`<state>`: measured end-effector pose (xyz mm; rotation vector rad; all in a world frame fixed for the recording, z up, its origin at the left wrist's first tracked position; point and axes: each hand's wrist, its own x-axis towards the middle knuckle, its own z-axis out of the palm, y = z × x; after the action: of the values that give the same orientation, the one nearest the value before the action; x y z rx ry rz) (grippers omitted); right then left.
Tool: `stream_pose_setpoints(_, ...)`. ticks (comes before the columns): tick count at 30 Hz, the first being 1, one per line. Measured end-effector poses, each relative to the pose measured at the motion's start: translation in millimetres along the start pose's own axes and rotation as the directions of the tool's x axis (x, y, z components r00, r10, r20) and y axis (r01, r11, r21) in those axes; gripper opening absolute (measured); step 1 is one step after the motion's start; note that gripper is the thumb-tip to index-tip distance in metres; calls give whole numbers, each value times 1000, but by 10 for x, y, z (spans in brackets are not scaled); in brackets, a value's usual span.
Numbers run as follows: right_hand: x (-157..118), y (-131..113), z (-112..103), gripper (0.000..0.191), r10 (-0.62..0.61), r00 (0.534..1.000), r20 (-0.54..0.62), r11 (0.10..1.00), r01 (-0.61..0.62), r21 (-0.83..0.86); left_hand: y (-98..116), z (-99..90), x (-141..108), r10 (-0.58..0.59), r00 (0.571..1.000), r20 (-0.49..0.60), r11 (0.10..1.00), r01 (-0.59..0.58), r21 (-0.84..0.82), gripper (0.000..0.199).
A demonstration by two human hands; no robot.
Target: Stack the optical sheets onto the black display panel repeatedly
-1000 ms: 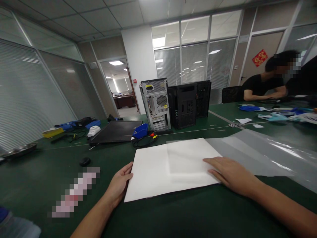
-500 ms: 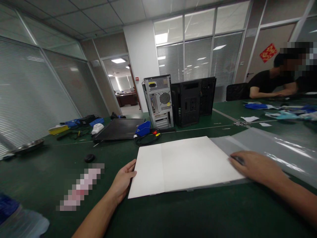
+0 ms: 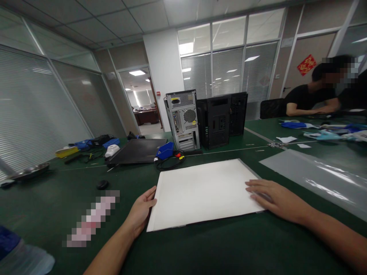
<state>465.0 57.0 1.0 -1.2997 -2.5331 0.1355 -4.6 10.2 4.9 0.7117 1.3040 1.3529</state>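
A flat white sheet (image 3: 200, 194) lies on the green table in front of me, with a narrow grey strip along its right edge. My left hand (image 3: 142, 208) is closed on the sheet's left edge, thumb uppermost and the other fingers partly hidden by it. On the right edge rests my right hand (image 3: 272, 198), palm down, its fingers stretched out and slightly apart over the sheet. To the right of that hand, a clear glossy plastic sheet (image 3: 318, 175) lies flat, apart from the white one.
Computer cases (image 3: 183, 120) stand at the back, beside a black flat panel (image 3: 137, 151) and a blue object with a coiled cable (image 3: 164, 151). A round black piece (image 3: 102, 185) lies left. A co-worker (image 3: 312, 95) sits far right near blue gloves (image 3: 298, 125).
My right hand has shifted left and its fingers have straightened onto the white sheet. The grey film that stuck out on the right is reduced to a narrow strip. My left hand keeps its place.
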Motion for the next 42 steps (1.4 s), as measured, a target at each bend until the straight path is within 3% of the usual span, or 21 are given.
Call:
stream_pose_setpoints(9,21,-45,23,46,-71,997,41,997,72,-25,-4,43,16,11,1000,5,1000,-11,-15,64)
stream_pose_setpoints(11,37,89,14,48,-15,1000,3,998,15,-67,-14,43,25,16,1000,2,1000,-16,-17,63)
stream_pose_setpoints(13,22,327,3,52,121,986,-112,982,-135,-130,-15,48,21,12,1000,-1,1000,-12,-11,63)
stream_pose_setpoints(15,-49,647,-3,63,280,925,-259,925,-331,-184,-6,56,7,2,1000,-2,1000,-2,-3,66)
stream_pose_setpoints(18,-239,1146,9,83,486,779,-397,785,-589,-194,13,62,-19,0,1000,-2,1000,0,5,70)
stream_pose_setpoints(20,-359,1385,33,90,650,667,-364,673,-728,-132,19,58,-28,5,1000,4,1000,-5,8,71)
stream_pose_setpoints(22,-423,1497,65,88,733,610,-300,612,-784,-98,20,48,-27,7,1000,7,1000,-7,3,70)
stream_pose_setpoints(30,-292,1174,97,67,590,751,-297,739,-650,-176,10,19,-19,12,1000,29,1000,-12,2,70)
stream_pose_setpoints(36,-218,734,-125,64,523,772,-360,760,-614,-212,12,34,-24,5,1000,19,1000,-5,-7,72)
stream_pose_setpoints(39,-123,366,-171,60,357,827,-435,820,-500,-279,5,26,-23,7,999,32,1000,-6,-15,71)
stream_pose_setpoints(42,-15,-7,-95,54,105,913,-394,924,-236,-300,-3,11,-16,10,999,50,1000,-9,-22,69)
